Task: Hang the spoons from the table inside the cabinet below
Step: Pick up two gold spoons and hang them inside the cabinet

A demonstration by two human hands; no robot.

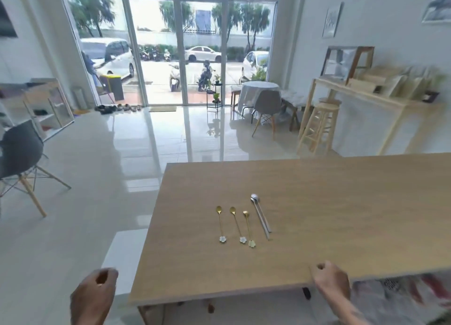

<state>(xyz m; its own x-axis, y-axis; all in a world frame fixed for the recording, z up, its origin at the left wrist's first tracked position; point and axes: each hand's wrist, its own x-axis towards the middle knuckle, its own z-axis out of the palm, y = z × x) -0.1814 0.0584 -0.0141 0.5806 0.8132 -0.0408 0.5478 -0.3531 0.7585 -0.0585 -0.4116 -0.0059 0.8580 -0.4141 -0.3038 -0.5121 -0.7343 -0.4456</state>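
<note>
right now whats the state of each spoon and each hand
three gold spoons: flat on the table, side by side, untouched
silver spoons: flat on table, overlapping
left hand: fingers curled, off the table
right hand: empty, at the table's near edge

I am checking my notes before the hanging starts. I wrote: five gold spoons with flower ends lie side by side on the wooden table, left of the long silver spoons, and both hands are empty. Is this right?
Not quite: the head view shows three gold spoons, not five. The rest holds: they lie on the wooden table, left of the silver spoons, and the left hand and right hand hold nothing.
</note>
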